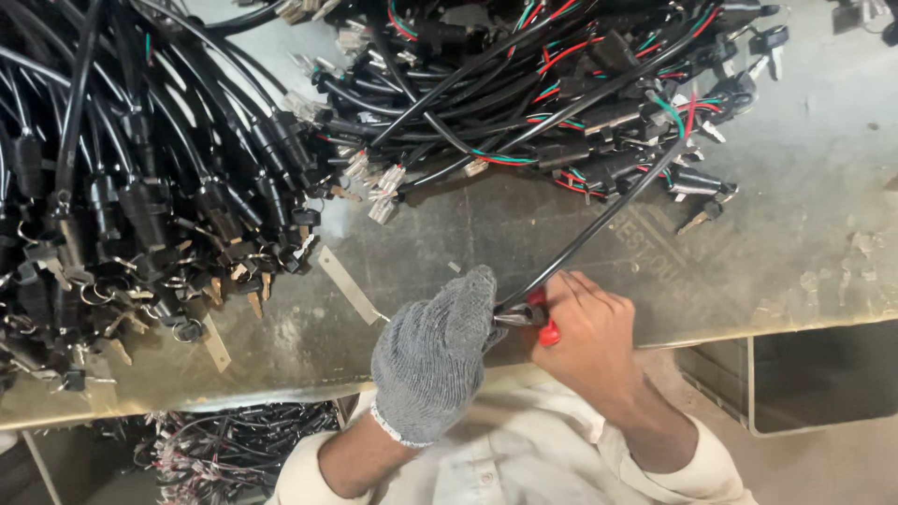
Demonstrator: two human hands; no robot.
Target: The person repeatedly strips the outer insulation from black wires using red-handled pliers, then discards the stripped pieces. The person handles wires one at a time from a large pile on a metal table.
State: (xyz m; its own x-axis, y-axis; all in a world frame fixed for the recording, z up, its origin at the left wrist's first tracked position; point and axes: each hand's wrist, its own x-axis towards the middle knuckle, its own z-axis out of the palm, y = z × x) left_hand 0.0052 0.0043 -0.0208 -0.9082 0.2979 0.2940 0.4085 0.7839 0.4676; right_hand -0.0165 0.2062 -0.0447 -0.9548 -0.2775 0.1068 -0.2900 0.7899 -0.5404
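Note:
My left hand wears a grey knitted glove and pinches the near end of a black sheathed cable at the front edge of the bench. My bare right hand grips red-handled pliers, whose metal jaws meet the cable end right beside the gloved fingers. The cable runs up and right from my hands into a heap of wire harnesses with black sleeves, red and green wires, white connectors and keys.
A second, larger pile of black cables with key switches fills the left of the worn metal bench. Flat metal strips lie on the bench. More harnesses sit below the bench edge. A dark bin stands lower right.

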